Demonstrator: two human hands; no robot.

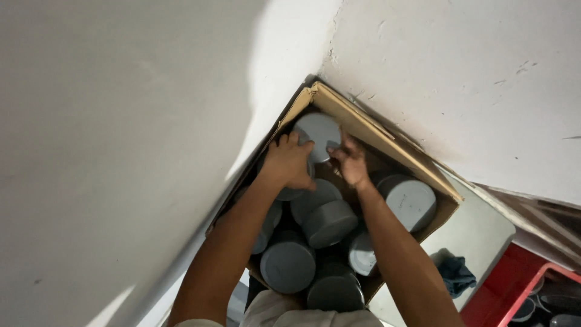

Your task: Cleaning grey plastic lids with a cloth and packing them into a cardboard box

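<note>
An open cardboard box [387, 142] stands in a wall corner, filled with several grey round caps. My left hand [288, 160] and my right hand [351, 160] both grip one grey cap [318, 133] at the box's far corner, one hand on each side of it. Other grey caps lie below my arms, such as one in the middle [330, 223], one at the right [410, 201] and one near the front [288, 265]. My forearms cover part of the box's contents.
White walls close in on the left and far side. A pale surface [478, 233] at the right carries a dark blue cloth [457, 275]. A red crate [532, 290] holding dark round items sits at the bottom right.
</note>
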